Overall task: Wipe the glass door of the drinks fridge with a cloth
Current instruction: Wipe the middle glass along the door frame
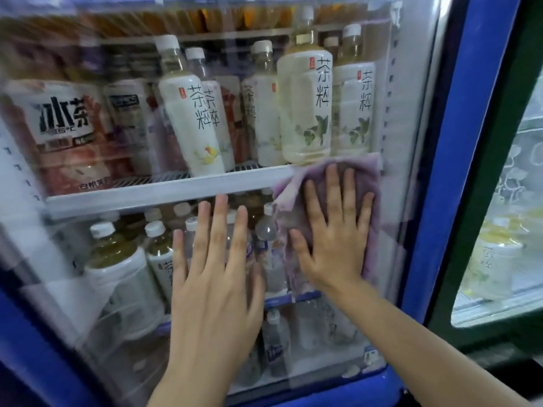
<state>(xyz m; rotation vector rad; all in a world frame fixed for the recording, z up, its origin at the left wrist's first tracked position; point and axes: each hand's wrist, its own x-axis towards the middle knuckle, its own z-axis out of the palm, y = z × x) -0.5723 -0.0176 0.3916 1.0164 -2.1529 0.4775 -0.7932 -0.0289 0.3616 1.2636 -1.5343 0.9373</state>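
Head view of a drinks fridge with a blue frame [435, 201]. The right hand [332, 239] lies flat, fingers [335, 195] spread apart and extended, pressing a purple cloth [364, 177] against the glass door [411, 127] near its right edge, level with the white shelf [164, 189]. The cloth is crumpled, its upper edge just below the tea bottle [305, 104] with black characters and a leaf motif. The left hand [214, 277] rests palm-down on the glass beside the cloth, not touching it, fingers straight and slightly parted, holding nothing. Behind the glass, white-labelled tea bottles stand on the upper shelf; smaller bottles [158, 248] with white caps fill the level below. A second fridge door [499, 230] is visible at far right.
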